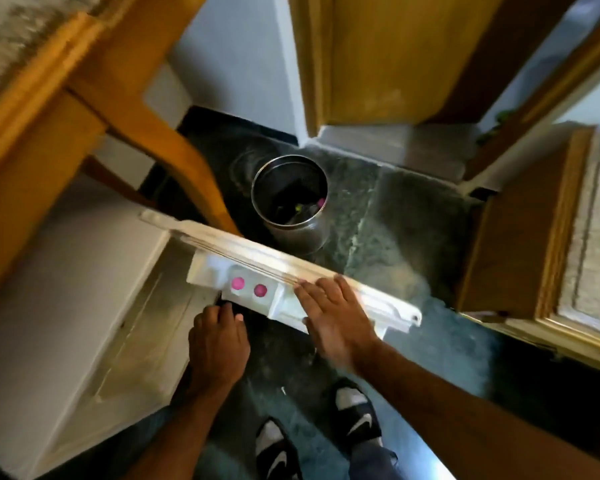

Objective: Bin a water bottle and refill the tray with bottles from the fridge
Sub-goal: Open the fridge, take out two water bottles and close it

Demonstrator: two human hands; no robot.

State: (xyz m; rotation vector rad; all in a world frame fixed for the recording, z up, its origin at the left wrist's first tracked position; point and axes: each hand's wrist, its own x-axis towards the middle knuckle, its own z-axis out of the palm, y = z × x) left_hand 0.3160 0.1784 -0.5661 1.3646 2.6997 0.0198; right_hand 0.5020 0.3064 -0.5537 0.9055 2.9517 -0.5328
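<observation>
Underfoot, dark green stone floor [378,209], steel bin [291,199] beyond white fridge door [264,258]; right hand [333,313] flat on it, left hand [219,341] grip unclear.

Two pink-capped bottles [249,286] upright in open fridge door [278,261] shelf; steel bin [293,202] beyond.
</observation>
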